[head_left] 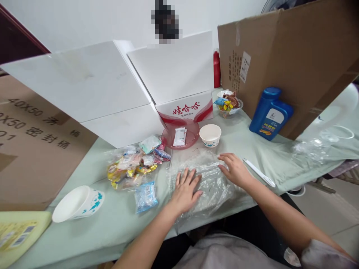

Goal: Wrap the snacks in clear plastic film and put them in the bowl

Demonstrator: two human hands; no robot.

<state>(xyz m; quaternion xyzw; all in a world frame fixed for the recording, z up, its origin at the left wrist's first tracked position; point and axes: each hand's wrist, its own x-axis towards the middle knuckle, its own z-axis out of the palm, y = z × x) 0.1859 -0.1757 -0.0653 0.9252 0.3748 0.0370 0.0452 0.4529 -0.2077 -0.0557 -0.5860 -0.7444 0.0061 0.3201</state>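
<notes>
My left hand (186, 189) lies flat, fingers spread, on a clear plastic bag (207, 164) spread on the pale green tablecloth. My right hand (235, 169) rests on the bag's right side, fingers stretched out and slightly curled. Neither hand holds anything. Left of the bag lies a pile of wrapped snacks (134, 168) and a blue packet (146, 196). Behind the bag stand a pink dish (189, 140) with a white sachet in it and a white paper bowl (210, 135).
A white pen-like stick (258, 172) lies right of my right hand. A blue bottle (270, 113), a glass bowl of sweets (229, 104), a red bottle (217, 69), cardboard boxes (294, 56), white open cartons (168, 74) and a tipped bowl (78, 203) surround the area.
</notes>
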